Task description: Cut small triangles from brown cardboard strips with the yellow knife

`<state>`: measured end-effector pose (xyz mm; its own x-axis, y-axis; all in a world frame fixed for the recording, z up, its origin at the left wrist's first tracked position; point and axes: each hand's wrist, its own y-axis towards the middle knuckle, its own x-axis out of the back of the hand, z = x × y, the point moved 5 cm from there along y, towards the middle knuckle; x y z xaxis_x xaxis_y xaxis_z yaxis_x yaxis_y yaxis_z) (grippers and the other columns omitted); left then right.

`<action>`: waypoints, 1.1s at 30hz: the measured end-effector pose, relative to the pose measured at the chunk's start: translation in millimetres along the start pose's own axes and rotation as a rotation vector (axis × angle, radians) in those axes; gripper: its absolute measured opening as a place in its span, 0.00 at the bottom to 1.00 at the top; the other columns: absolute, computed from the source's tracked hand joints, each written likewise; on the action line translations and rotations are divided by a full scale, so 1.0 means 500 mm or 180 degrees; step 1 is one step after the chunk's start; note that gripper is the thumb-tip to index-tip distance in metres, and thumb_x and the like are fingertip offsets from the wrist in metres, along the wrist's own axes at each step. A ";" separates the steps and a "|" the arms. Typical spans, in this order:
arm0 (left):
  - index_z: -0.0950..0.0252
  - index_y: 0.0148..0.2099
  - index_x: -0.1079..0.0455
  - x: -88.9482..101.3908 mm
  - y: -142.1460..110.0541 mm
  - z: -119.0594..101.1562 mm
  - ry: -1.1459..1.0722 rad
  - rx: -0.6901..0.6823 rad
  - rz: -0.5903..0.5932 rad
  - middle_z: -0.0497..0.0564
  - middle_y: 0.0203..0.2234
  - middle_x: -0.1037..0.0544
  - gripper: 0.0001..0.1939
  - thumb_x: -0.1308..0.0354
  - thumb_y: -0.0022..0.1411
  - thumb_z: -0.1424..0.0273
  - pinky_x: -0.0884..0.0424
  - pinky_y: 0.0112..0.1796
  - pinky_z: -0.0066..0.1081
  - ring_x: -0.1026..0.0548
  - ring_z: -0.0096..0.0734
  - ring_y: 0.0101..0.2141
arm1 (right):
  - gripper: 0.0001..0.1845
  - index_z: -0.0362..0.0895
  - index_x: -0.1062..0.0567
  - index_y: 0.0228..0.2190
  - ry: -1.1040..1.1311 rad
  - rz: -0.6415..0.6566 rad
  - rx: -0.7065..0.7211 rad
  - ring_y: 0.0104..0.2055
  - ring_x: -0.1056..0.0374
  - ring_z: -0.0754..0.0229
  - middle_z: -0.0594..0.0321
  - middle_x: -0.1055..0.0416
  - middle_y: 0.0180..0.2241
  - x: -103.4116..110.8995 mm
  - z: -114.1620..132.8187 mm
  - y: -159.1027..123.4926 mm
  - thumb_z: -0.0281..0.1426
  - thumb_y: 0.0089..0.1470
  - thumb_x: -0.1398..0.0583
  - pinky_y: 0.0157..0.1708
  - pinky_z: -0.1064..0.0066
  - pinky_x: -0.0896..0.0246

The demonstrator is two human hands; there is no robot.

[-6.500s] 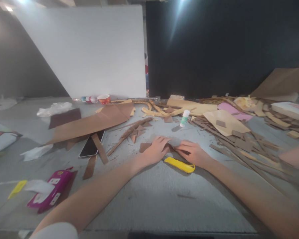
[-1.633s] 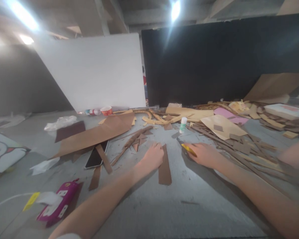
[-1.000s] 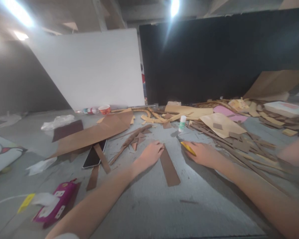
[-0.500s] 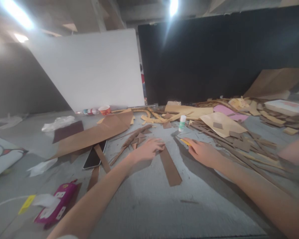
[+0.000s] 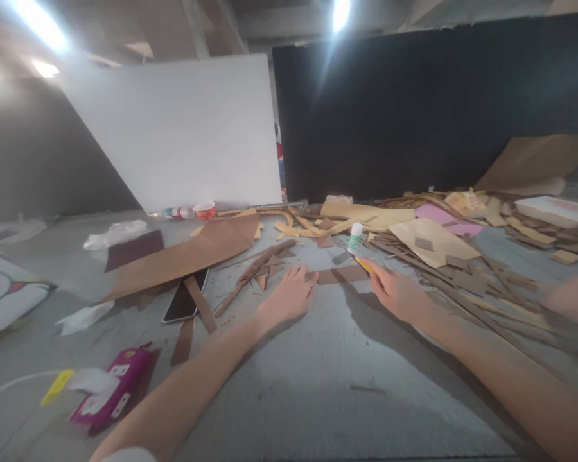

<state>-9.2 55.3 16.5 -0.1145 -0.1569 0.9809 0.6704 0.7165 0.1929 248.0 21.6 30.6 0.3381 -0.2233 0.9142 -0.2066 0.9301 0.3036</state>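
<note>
A brown cardboard strip (image 5: 338,276) lies crosswise on the grey table in front of me. My left hand (image 5: 291,292) rests flat at its left end, fingers spread, with the thumb side touching the strip. Closed around a slim yellow utility knife (image 5: 365,264) is my right hand (image 5: 397,292), just beyond the strip's right end. The knife's dark tip points up and left, close to a standing glue stick (image 5: 355,237) with a white cap. Left of my left hand sits a twisted brown paper piece (image 5: 255,269) among small scraps.
Cardboard offcuts (image 5: 455,282) are heaped on the right, near another person's arm (image 5: 571,295). To the left lie a large brown sheet (image 5: 183,256), a phone (image 5: 185,301) and a magenta tissue pack (image 5: 118,388). A red paper cup (image 5: 205,210) stands at the back by the white board.
The strip has turned from pointing towards me to lying crosswise. My left hand has flattened out at its end. My right hand, still with the knife, has shifted slightly right.
</note>
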 end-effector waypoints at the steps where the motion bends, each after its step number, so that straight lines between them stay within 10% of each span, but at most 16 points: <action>1: 0.70 0.68 0.33 -0.003 -0.001 -0.009 0.0115 0.0024 0.0037 0.65 0.51 0.27 0.24 0.53 0.75 0.72 0.31 0.55 0.48 0.30 0.53 0.54 | 0.30 0.45 0.35 0.70 0.0048 -0.0021 0.0005 0.32 0.25 0.52 0.54 0.18 0.39 0.001 0.005 -0.002 0.34 0.72 0.54 0.31 0.66 0.46; 8: 0.75 0.69 0.38 -0.019 -0.006 -0.055 0.0626 0.0165 0.0123 0.68 0.51 0.25 0.30 0.50 0.66 0.82 0.29 0.49 0.45 0.28 0.54 0.52 | 0.32 0.42 0.39 0.72 0.0405 0.0422 0.0244 0.29 0.28 0.56 0.57 0.20 0.32 -0.028 0.065 -0.026 0.31 0.71 0.56 0.31 0.68 0.45; 14: 0.70 0.50 0.24 0.001 -0.009 -0.091 0.0720 -0.0518 0.0257 0.65 0.50 0.23 0.14 0.49 0.68 0.79 0.32 0.55 0.50 0.26 0.53 0.51 | 0.33 0.45 0.40 0.74 0.0098 0.0634 0.0345 0.32 0.25 0.54 0.55 0.18 0.36 -0.061 0.087 -0.043 0.31 0.72 0.56 0.32 0.67 0.46; 33: 0.70 0.61 0.28 -0.006 -0.002 -0.078 -0.0058 -0.0496 0.0017 0.63 0.60 0.25 0.21 0.48 0.68 0.77 0.30 0.60 0.43 0.28 0.48 0.61 | 0.31 0.48 0.41 0.74 -0.0706 0.0563 0.0522 0.30 0.22 0.51 0.56 0.16 0.32 -0.078 0.104 -0.054 0.37 0.75 0.54 0.30 0.67 0.40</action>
<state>19.1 28.8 12.7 -0.1229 -0.1399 0.9825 0.7765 0.6030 0.1830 192.7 -10.2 0.7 0.0793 -0.1373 0.9873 -0.3954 0.9049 0.1576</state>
